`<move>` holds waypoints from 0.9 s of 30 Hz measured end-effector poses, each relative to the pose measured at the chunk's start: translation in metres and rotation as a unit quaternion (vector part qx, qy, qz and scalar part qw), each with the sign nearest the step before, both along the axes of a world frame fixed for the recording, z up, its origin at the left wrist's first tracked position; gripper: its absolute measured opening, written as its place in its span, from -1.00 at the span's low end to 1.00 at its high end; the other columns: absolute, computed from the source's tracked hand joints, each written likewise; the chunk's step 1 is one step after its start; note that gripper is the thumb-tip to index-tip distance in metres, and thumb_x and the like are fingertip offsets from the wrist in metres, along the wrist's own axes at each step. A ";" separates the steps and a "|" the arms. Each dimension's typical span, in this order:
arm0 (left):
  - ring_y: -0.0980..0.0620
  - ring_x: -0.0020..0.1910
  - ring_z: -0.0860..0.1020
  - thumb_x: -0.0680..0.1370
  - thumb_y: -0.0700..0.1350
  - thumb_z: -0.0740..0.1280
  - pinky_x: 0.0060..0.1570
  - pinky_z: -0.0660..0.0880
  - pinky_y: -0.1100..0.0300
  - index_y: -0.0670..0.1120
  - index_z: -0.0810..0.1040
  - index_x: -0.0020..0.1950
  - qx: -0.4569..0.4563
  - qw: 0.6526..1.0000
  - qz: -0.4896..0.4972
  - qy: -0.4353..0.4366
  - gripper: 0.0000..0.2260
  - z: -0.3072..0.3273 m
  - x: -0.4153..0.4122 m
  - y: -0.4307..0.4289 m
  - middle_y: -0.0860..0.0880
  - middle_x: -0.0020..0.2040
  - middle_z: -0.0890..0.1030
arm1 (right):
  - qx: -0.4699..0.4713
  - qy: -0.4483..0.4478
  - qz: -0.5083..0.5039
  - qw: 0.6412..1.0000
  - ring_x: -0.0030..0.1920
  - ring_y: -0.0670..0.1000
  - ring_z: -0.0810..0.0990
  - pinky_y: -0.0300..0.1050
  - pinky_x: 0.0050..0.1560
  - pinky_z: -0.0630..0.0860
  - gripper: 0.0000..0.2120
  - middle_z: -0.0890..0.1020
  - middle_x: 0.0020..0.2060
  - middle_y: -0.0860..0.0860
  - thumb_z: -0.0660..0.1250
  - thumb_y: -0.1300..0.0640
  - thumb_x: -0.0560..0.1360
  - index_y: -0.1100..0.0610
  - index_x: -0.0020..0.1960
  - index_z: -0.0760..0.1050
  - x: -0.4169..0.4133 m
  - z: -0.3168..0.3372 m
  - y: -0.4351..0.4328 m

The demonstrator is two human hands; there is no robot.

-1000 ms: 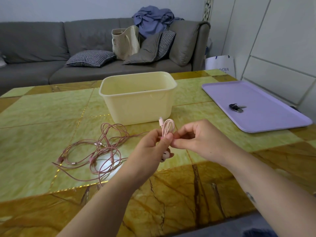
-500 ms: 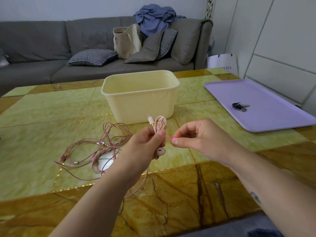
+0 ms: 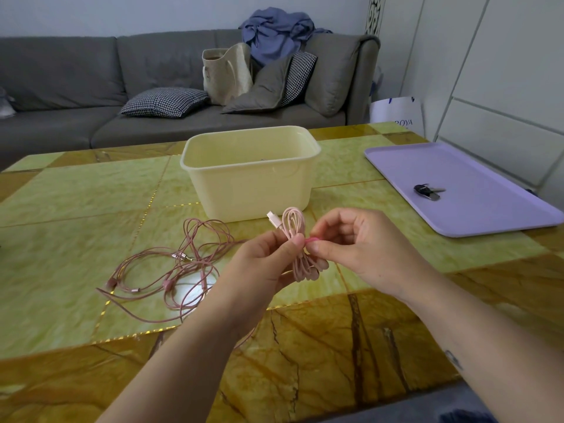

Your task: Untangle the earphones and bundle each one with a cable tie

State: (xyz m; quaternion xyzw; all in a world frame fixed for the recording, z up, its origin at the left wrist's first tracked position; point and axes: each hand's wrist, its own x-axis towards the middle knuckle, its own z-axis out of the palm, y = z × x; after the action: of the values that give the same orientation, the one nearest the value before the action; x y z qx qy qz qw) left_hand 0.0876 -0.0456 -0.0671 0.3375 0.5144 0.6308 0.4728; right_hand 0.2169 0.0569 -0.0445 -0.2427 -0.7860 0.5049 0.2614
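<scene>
head view: coiled pink earphone (image 3: 293, 236) stands upright in the left hand (image 3: 262, 264). thumb + fingers are curled round its middle. the loops stick up above the thumb tip, w/ a white-tipped plug (image 3: 272, 218) poking out on their left side, and the buds hang just below the fingers. right hand (image 3: 354, 248) pinches a pink cable tie (image 3: 313, 239) btwn thumb and forefinger, right against the coil and touching the left thumb tip. the other right fingers are loosely curled w/ nothing else in them. can't tell if the tie goes fully round the coil. both hands are held above the table (image 3: 76, 193).

left of the left-hand fingers and lower, the tangled earphones (image 3: 171, 270) lie spread on the table, w/ a metal jack (image 3: 182, 256) in the middle of the mess and one strand running under the left wrist. beyond the fingertips stands a cream tub (image 3: 250, 175). well right of the right hand is a lilac tray (image 3: 488, 166) w/ keys (image 3: 428, 191) on it. far behind: grey sofa (image 3: 61, 74), tote bag (image 3: 227, 77), blue cloth (image 3: 274, 32).
</scene>
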 end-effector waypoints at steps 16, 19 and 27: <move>-0.03 -0.29 0.61 0.54 -0.07 0.25 -0.04 0.55 0.11 -0.32 0.51 0.12 -0.047 0.995 0.033 -0.080 -0.67 0.000 0.006 0.002 -0.17 -0.25 0.65 | 0.072 -0.033 0.020 0.997 -0.25 -0.14 0.64 -0.32 -0.17 0.56 -0.85 0.68 -0.24 -0.05 0.48 0.17 0.40 0.05 -0.04 0.64 0.002 0.000 -0.003; -0.04 -0.22 0.62 0.56 -0.08 0.23 0.02 0.52 0.08 -0.34 0.50 0.15 -0.052 0.996 0.036 -0.067 -0.66 -0.001 0.005 0.002 -0.20 -0.22 0.65 | 0.071 -0.032 0.014 0.997 -0.26 -0.13 0.65 -0.31 -0.17 0.57 -0.88 0.69 -0.26 -0.05 0.47 0.18 0.41 0.05 -0.05 0.64 0.001 0.000 -0.004; -0.01 -0.19 0.61 0.49 -0.03 0.29 0.02 0.49 0.07 -0.26 0.55 0.09 -0.062 0.997 0.036 -0.036 -0.67 -0.003 0.004 0.002 -0.22 -0.18 0.66 | 0.015 -0.044 0.013 0.999 -0.13 -0.14 0.67 -0.30 -0.05 0.57 -0.85 0.71 -0.17 -0.06 0.43 0.18 0.45 0.06 0.02 0.64 -0.002 -0.004 0.000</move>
State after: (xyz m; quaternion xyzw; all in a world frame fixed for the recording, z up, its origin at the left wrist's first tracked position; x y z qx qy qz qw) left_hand 0.0919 -0.0440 -0.0704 0.2657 0.5473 0.6260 0.4879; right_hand 0.2153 0.0573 -0.0486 -0.2503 -0.8074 0.4852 0.2235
